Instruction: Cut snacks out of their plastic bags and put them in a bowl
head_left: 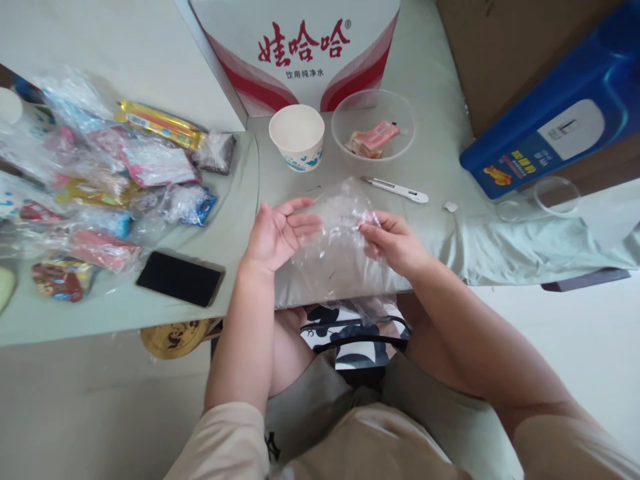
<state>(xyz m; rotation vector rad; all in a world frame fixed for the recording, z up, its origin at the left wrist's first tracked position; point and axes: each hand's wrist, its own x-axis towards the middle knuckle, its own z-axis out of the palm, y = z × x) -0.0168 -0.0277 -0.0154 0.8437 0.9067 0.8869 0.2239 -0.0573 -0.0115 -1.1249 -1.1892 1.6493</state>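
A clear plastic bag [337, 257] hangs over the table's front edge between my hands. My right hand [390, 240] pinches its upper right part, fingers closed on the film. My left hand [280, 233] is palm up with fingers spread, its fingertips at the bag's left side; whether they are inside or behind the film I cannot tell. Just beyond the bag lies a white utility knife [397, 189]. Behind it stand a white paper bowl [297, 137] and a clear plastic bowl [345, 143] holding a pink snack packet [377, 138].
Many wrapped snacks [160, 163] are heaped at the left, near a black phone [180, 277]. A white and red carton [300, 40] stands at the back. On the right are a blue bottle [540, 127] and a clear cup [557, 198]. A patterned bag [355, 353] sits between my legs.
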